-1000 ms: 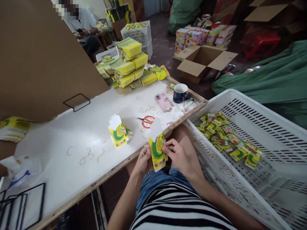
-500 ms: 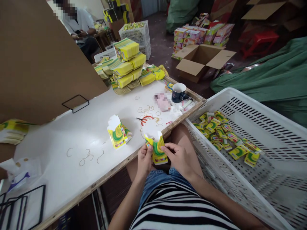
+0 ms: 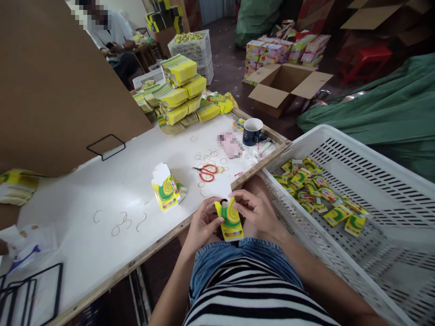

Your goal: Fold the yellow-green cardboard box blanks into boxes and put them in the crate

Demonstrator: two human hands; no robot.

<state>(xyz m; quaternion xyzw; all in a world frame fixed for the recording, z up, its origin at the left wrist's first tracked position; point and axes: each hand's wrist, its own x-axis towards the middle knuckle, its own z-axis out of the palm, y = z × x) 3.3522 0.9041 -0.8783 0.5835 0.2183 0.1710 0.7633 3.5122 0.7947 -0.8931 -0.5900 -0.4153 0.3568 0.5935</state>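
Note:
A small yellow and green carton [image 3: 231,222] is held upright over my lap, its top edge near the table's front rail. My left hand [image 3: 204,224] grips its left side, thumb on the front face. On the upper right edge, my right hand [image 3: 253,210] pinches the same carton. Further left on the white table [image 3: 102,185] lie flat, unfolded cartons [image 3: 166,188] with white flaps. Red-handled scissors [image 3: 208,172] rest among loose rubber bands beyond my hands.
To my right a white crate [image 3: 353,267] holds several small yellow packs [image 3: 319,185]. Stacked carton bundles [image 3: 180,93], a dark mug [image 3: 252,132] and a wire frame [image 3: 59,290] are on the table. A seated person [image 3: 115,40] is at the back left.
Both hands have shifted slightly, and the carton has moved a little right and down. Its white top flaps no longer stand out, and the scissors' handles are now uncovered.

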